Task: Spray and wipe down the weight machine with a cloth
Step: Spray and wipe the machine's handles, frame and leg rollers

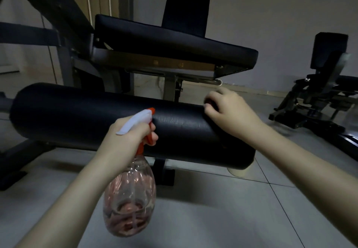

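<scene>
Left hand [126, 139] is clamped round the neck of a clear plastic spray bottle [130, 199] with a white-and-orange trigger head, its nozzle close to the long black padded roller [87, 116] of the weight machine [65, 59]. Right hand [230, 110] rests on the roller's top right with fingers curled; can't tell if they hold a cloth.

A spray bottle [129, 195] is being held by the left grip [124, 139] before the roller pad [87, 116], above the floor [213, 218]. The right grip [230, 110] is being rested on the roller's right part. A seat pad [174, 40] is being carried above and behind it, and a second machine [319, 96] is being kept well apart, rightward.
</scene>
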The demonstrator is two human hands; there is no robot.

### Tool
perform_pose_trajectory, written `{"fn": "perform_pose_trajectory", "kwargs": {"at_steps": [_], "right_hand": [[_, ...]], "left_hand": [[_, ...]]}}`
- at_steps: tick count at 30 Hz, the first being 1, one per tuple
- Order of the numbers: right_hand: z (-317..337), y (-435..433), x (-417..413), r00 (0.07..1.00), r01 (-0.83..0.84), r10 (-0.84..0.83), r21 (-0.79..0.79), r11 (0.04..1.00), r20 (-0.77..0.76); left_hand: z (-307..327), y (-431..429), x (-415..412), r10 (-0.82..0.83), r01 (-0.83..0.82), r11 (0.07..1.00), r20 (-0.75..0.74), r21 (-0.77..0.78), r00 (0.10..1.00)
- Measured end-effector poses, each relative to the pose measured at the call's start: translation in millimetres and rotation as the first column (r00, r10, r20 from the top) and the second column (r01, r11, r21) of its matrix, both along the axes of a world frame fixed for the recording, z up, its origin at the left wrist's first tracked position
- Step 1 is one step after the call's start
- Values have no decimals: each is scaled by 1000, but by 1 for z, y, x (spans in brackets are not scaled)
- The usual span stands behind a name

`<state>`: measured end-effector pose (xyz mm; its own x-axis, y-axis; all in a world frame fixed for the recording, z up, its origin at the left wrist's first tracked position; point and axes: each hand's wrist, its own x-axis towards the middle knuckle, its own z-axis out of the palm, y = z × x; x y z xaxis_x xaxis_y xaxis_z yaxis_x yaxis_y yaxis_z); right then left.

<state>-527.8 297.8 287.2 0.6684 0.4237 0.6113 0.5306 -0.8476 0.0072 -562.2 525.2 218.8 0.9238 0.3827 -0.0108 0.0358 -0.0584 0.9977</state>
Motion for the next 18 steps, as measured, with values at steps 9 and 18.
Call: {"fn": "perform_pose_trajectory", "kwargs": {"at_steps": [9,18], "right_hand": [[-4,31,1,969,-246,246,-55,968,-17],[-29,-33,-30,990,-78,72,41,996,118]], "left_hand": [[5,3,-2,-64,63,997,-38,-35,997],[4,6,-9,-10,7,999,-55,-47,998]]}}
